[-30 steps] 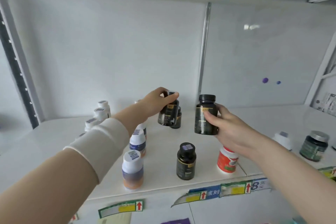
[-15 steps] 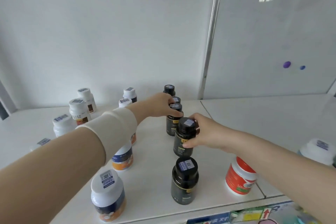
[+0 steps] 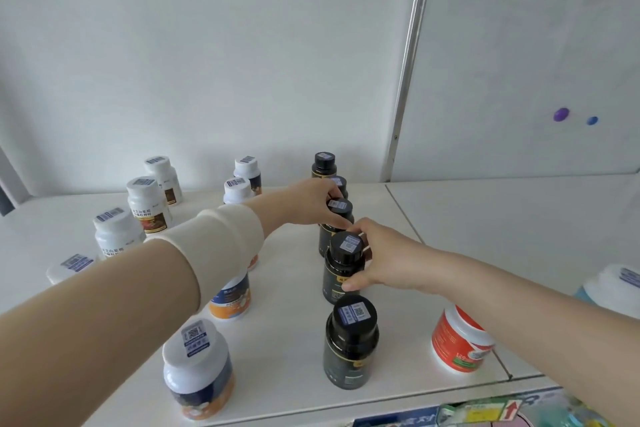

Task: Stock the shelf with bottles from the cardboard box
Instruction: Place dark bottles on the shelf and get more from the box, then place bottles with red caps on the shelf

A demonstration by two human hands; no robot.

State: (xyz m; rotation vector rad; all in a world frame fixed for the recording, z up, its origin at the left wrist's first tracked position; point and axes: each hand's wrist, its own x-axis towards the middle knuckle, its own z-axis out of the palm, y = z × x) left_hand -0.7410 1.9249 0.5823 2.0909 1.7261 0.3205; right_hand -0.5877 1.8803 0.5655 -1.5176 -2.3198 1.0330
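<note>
So the thing that matters here is the line of black bottles on the shelf (image 3: 485, 218). Take the front black bottle (image 3: 350, 347) as the anchor. The row runs away from it toward the back wall, drifting a touch left, and every bottle is upright.

The right hand (image 3: 384, 253) is wrapped round the second black bottle (image 3: 341, 270), just behind the front one, with the thumb low on the body and the fingers curled round the cap. The left hand (image 3: 311, 203) grips the third black bottle (image 3: 329, 236), one place further back, fingertips round its cap. Both bottles look set down, though I can't see their bases.

That makes the right hand the nearer one, coming in from the right of the row. The left comes from the left, its forearm passing over an orange-and-white bottle (image 3: 230, 302) left of the front one. My guess is that letting go is next, and each hand should pull out sideways, not along the row. The cardboard box isn't in view.
</note>
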